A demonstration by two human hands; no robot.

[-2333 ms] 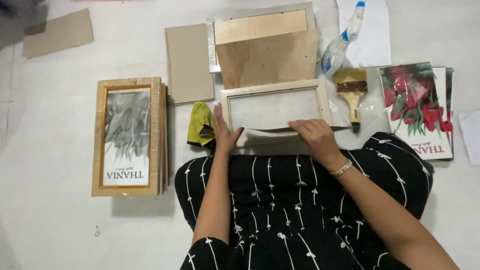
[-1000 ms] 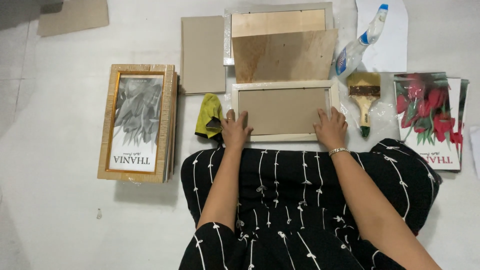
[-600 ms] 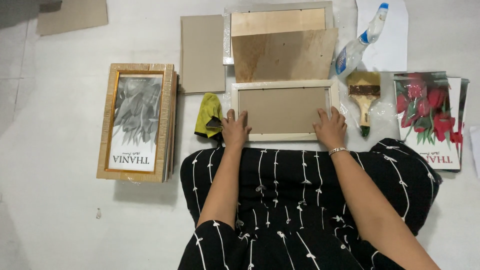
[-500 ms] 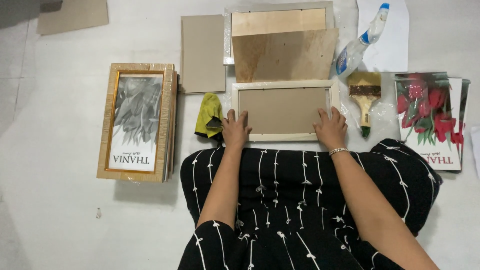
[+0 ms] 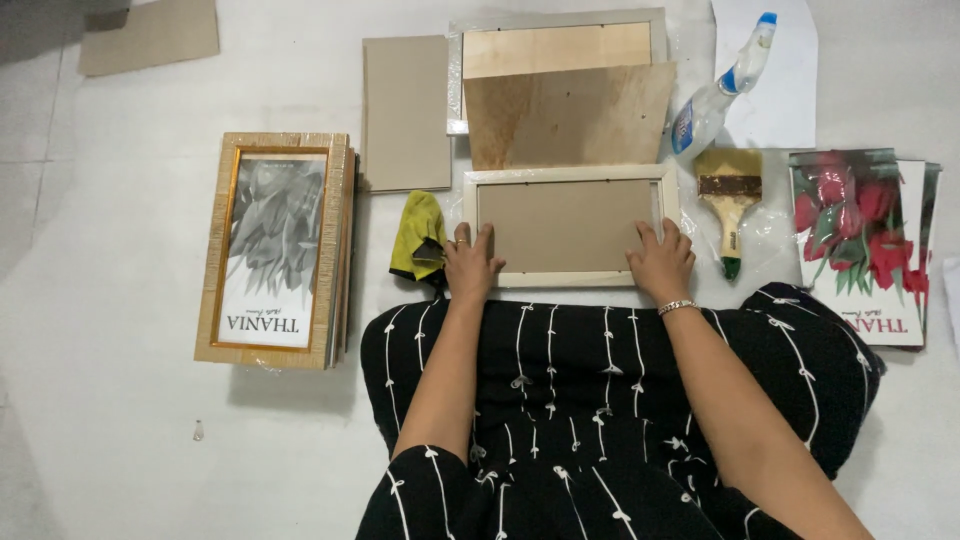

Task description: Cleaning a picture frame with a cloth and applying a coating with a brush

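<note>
gold frames stacked far left | yellow cloth beside left hand | left grip flat, fingers spread on white frame lower left corner | frame lies on floor before lap | right hand flat, spread on lower right corner | brush right

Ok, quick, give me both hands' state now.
Left hand: open, flat on the white picture frame, lower left corner.
Right hand: open, flat on its lower right corner.
</note>
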